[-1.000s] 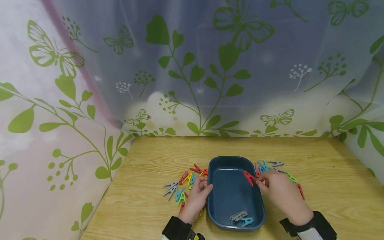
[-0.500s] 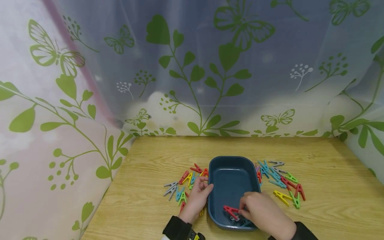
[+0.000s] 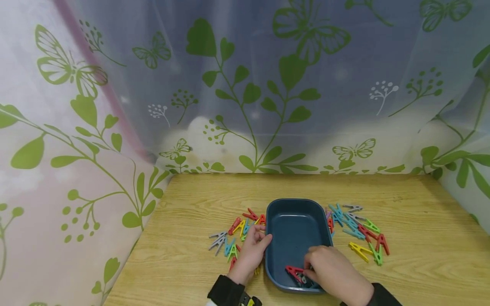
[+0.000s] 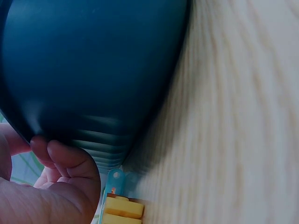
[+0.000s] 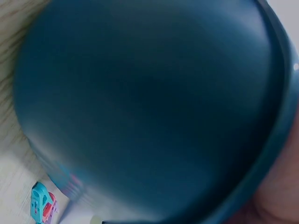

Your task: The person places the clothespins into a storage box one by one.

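Note:
A dark blue plastic tub (image 3: 296, 231) stands on the wooden table. My left hand (image 3: 252, 250) holds its left rim, thumb at the edge and fingers along the outside. Inside the tub, my right hand (image 3: 334, 270) pinches a red clothespin (image 3: 294, 272) low at the near end, over other clothespins that it partly hides. In the left wrist view, curled fingers (image 4: 70, 161) lie against the tub's outer wall (image 4: 93, 60). The right wrist view is mostly filled by the tub's wall (image 5: 140, 93), with part of the right hand (image 5: 280, 182) behind the rim; the clothespin is hidden there.
Several mixed clothespins lie left of the tub, among them a grey one (image 3: 218, 241). More are scattered to its right, including a yellow clothespin (image 3: 360, 251) and a green one (image 3: 376, 255). A curtain (image 3: 245, 106) printed with leaves and butterflies hangs behind the table (image 3: 214, 191).
My right hand has carried the red clothespin from above the tub's right rim down to its near end, then slightly lower. The left hand has stayed on the rim.

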Demonstrator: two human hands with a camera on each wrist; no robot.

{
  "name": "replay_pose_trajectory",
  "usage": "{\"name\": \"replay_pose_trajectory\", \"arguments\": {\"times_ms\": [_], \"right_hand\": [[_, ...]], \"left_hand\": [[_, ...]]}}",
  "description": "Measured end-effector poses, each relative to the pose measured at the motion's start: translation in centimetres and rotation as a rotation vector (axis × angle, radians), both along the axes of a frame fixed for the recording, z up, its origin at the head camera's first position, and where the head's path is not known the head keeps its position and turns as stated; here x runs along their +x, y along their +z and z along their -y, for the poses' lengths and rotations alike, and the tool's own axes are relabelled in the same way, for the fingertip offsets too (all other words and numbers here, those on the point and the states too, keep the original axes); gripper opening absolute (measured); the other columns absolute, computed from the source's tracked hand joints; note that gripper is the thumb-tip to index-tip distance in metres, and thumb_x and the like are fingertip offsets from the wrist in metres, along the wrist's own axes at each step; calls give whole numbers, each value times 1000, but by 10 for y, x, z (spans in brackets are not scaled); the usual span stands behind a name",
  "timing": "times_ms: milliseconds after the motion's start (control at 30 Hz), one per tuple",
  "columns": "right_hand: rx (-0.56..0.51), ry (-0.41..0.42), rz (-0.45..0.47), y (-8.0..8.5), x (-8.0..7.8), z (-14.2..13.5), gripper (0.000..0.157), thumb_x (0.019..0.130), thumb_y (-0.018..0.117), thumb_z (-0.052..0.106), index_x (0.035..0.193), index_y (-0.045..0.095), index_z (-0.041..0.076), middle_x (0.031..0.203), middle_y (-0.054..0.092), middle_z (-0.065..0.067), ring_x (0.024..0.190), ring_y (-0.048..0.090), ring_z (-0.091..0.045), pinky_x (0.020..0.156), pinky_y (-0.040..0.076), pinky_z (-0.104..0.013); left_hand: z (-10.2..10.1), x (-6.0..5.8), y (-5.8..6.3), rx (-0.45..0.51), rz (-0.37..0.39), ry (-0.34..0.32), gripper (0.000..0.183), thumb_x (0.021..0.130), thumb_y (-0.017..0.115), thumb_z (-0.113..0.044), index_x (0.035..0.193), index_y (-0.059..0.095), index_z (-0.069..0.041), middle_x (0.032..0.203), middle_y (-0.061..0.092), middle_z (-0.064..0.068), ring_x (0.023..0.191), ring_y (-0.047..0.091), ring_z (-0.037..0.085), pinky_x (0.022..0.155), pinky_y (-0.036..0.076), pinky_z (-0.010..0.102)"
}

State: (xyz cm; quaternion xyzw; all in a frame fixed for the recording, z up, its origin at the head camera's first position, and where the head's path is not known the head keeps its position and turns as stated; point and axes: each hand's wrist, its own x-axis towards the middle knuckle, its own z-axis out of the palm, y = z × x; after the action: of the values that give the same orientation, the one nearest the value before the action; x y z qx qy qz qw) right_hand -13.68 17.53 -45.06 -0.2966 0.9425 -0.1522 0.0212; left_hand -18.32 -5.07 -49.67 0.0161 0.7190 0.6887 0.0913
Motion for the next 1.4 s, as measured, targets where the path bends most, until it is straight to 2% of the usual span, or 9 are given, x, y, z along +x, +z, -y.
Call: {"name": "replay_pose_trajectory", "arguments": {"times_ms": [200, 333, 500, 600, 700, 800, 1000, 1167, 1400], "right_hand": [[-20, 17, -3, 1, -1, -2, 15, 85, 84, 22, 77, 71, 26, 74, 56, 15, 65, 51, -2, 60, 46, -27], [-41, -8, -16, 6, -4, -5, 14, 85, 84, 22, 79, 71, 26, 76, 55, 15, 66, 50, -2, 60, 45, -26], [-78, -154, -141, 16, -12, -17, 14, 85, 84, 21, 82, 71, 23, 73, 48, 13, 62, 41, 1, 57, 37, -22], [-88, -258, -239, 18, -21, -31, 13, 85, 85, 19, 83, 72, 19, 71, 49, 11, 62, 40, -2, 56, 35, -23], [-86, -331, -273, 16, -31, -49, 11, 86, 83, 16, 84, 73, 15, 70, 50, 8, 61, 41, -6, 55, 34, -25], [-67, -379, -254, 12, -40, -67, 9, 88, 81, 13, 84, 73, 11, 69, 51, 5, 60, 42, -9, 54, 35, -27], [-9, -432, -136, -1, -52, -92, 10, 87, 80, 12, 85, 72, 7, 73, 58, 0, 62, 50, -13, 57, 42, -33], [34, -451, -84, -10, -57, -102, 12, 86, 81, 14, 86, 74, 4, 80, 67, -5, 66, 60, -16, 60, 50, -39], [88, -472, -43, -16, -61, -107, 14, 87, 81, 15, 90, 75, 3, 84, 69, -10, 71, 64, -21, 63, 53, -42]], "left_hand": [[-1, 0, 0, -3, -5, 10, 31, 105, 58, -16, 130, 46, -2, 85, 48, 0, 74, 47, 16, 66, 37, 27], [0, 0, 1, 0, 1, 10, 31, 105, 59, -17, 130, 46, -3, 86, 48, 0, 75, 48, 17, 67, 37, 28], [0, -1, 2, 4, 19, 10, 31, 105, 58, -17, 130, 45, -3, 87, 48, 0, 76, 48, 17, 69, 38, 29], [0, -2, 1, 2, 22, 9, 31, 105, 58, -17, 130, 45, -3, 87, 48, 1, 76, 48, 17, 69, 38, 30], [0, -2, 1, -1, 25, 6, 32, 105, 58, -17, 131, 45, -3, 87, 48, 1, 76, 48, 17, 69, 38, 30], [0, -2, 1, -2, 30, 3, 32, 106, 57, -16, 132, 45, -3, 87, 48, 1, 76, 48, 17, 69, 38, 30], [0, -1, 2, -1, 37, 1, 32, 106, 57, -17, 132, 45, -3, 88, 47, 1, 75, 48, 18, 68, 38, 30], [0, 0, 4, -1, 33, 0, 32, 106, 57, -17, 132, 45, -3, 87, 48, 1, 75, 48, 18, 68, 38, 30], [1, 0, 3, -4, 25, -2, 32, 106, 57, -17, 132, 45, -2, 87, 48, 1, 75, 48, 17, 68, 38, 30]]}}
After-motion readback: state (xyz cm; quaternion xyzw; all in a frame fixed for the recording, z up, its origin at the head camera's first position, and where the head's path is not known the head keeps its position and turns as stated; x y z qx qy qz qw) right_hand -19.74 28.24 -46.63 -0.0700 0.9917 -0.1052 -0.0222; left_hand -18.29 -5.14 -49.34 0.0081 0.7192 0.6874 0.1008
